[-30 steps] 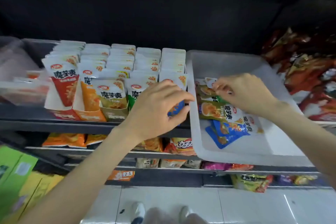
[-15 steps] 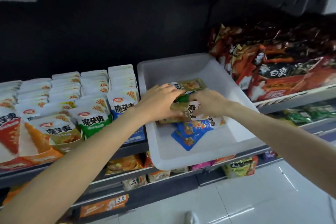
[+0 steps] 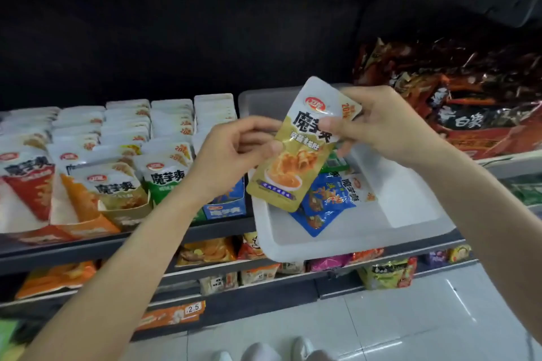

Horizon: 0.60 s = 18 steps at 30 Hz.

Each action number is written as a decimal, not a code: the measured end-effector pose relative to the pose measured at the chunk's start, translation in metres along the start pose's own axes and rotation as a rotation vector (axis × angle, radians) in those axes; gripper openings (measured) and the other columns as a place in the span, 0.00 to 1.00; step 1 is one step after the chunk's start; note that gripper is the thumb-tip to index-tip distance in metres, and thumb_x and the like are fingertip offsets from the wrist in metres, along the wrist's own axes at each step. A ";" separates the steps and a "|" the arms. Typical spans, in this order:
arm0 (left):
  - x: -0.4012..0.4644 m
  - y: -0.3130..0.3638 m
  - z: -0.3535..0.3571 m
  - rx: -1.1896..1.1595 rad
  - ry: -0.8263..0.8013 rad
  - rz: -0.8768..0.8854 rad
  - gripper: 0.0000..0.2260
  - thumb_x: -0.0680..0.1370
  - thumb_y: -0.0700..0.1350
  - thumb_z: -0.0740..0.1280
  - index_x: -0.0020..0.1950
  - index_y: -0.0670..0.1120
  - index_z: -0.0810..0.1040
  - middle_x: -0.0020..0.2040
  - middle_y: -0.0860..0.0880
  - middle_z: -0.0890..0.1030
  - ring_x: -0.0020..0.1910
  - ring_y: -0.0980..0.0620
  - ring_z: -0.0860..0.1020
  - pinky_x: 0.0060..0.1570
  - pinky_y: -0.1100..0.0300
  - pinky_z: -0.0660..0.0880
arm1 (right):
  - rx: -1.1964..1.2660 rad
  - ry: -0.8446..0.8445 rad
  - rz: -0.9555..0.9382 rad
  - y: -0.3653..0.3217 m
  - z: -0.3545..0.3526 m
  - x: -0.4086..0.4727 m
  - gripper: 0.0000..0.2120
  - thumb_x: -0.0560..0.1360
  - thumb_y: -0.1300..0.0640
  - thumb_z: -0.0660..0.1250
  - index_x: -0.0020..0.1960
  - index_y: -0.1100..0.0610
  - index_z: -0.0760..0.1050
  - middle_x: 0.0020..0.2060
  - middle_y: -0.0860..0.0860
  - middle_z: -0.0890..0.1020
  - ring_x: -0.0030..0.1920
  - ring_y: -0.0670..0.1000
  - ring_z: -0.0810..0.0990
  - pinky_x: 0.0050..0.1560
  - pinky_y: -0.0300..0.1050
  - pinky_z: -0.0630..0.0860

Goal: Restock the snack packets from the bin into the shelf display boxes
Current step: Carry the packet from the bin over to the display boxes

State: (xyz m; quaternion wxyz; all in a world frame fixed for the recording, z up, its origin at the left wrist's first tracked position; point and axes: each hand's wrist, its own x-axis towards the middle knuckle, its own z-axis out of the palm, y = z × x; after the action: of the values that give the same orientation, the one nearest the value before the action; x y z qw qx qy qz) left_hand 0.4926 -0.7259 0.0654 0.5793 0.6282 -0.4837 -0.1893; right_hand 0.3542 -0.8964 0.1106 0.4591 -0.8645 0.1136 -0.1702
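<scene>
I see both hands raised over the white bin [image 3: 352, 239], which sits on the shelf [image 3: 164, 236] toward its right end. The right hand [image 3: 384, 126] pinches the upper part of a gold packet [image 3: 296, 152], thumb on its face and fingers curled behind. The left hand [image 3: 231, 152] meets the same packet at its left edge, fingers curled and thumb tip touching the wrapper near the middle. The packet hangs tilted, top leaning right, above the bin's left half and clear of its floor.

In the bin lie blue packets [image 3: 325, 202] near the front-left, with a green packet [image 3: 334, 163] just behind them, partly hidden by the gold one.

Left of the bin, touching its side, the display boxes [image 3: 123, 208] stand in rows along the shelf's front edge, filled with upright packets in red, orange, gold, green and blue. Dark red bags [image 3: 457, 102] fill the shelf to the bin's right.
</scene>
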 end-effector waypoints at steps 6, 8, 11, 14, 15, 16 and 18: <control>-0.070 -0.001 -0.067 0.308 0.430 0.142 0.13 0.72 0.45 0.73 0.53 0.57 0.76 0.46 0.66 0.81 0.45 0.62 0.81 0.45 0.70 0.76 | 0.262 0.007 -0.121 -0.024 0.061 0.033 0.05 0.76 0.62 0.67 0.52 0.60 0.77 0.45 0.51 0.84 0.44 0.50 0.85 0.41 0.42 0.82; -0.090 -0.007 -0.086 0.448 0.525 0.171 0.14 0.73 0.42 0.72 0.54 0.56 0.76 0.47 0.68 0.80 0.46 0.63 0.80 0.47 0.70 0.75 | 0.216 -0.006 -0.191 -0.032 0.090 0.045 0.07 0.77 0.61 0.67 0.53 0.62 0.75 0.46 0.53 0.84 0.45 0.48 0.85 0.42 0.46 0.82; -0.113 -0.019 -0.111 0.573 0.629 0.140 0.14 0.73 0.42 0.72 0.55 0.55 0.76 0.46 0.68 0.79 0.47 0.64 0.80 0.49 0.68 0.76 | 0.005 0.017 -0.378 -0.045 0.134 0.058 0.07 0.77 0.57 0.67 0.47 0.62 0.73 0.42 0.56 0.83 0.40 0.47 0.83 0.40 0.46 0.80; -0.131 -0.038 -0.130 0.690 0.681 0.048 0.11 0.73 0.38 0.73 0.54 0.44 0.79 0.47 0.58 0.80 0.45 0.64 0.79 0.50 0.71 0.74 | -0.194 0.004 -0.564 -0.053 0.166 0.067 0.08 0.76 0.56 0.67 0.49 0.62 0.75 0.36 0.56 0.81 0.35 0.54 0.80 0.39 0.51 0.75; -0.135 -0.044 -0.133 0.733 0.683 0.018 0.11 0.72 0.37 0.73 0.54 0.42 0.80 0.46 0.55 0.80 0.44 0.63 0.78 0.49 0.73 0.73 | -0.227 -0.019 -0.603 -0.054 0.174 0.069 0.09 0.76 0.56 0.66 0.50 0.63 0.76 0.35 0.56 0.81 0.34 0.55 0.80 0.38 0.52 0.75; -0.138 -0.050 -0.136 0.762 0.675 -0.006 0.11 0.72 0.37 0.73 0.53 0.40 0.80 0.46 0.53 0.80 0.44 0.62 0.78 0.49 0.74 0.73 | -0.242 -0.050 -0.622 -0.054 0.180 0.071 0.09 0.76 0.57 0.66 0.52 0.62 0.77 0.35 0.54 0.82 0.35 0.55 0.80 0.39 0.52 0.76; -0.143 -0.062 -0.139 0.778 0.656 -0.037 0.10 0.71 0.38 0.74 0.52 0.41 0.81 0.45 0.53 0.80 0.43 0.61 0.78 0.48 0.74 0.73 | -0.258 -0.105 -0.630 -0.052 0.188 0.074 0.09 0.77 0.57 0.65 0.54 0.61 0.77 0.36 0.53 0.83 0.35 0.54 0.81 0.38 0.51 0.77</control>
State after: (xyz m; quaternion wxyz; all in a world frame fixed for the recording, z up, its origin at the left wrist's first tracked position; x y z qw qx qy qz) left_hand 0.5622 -0.5408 -0.0015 0.4207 0.8321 -0.2997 0.2019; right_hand 0.4988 -0.7517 0.0705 0.2760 -0.9157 -0.1619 -0.2431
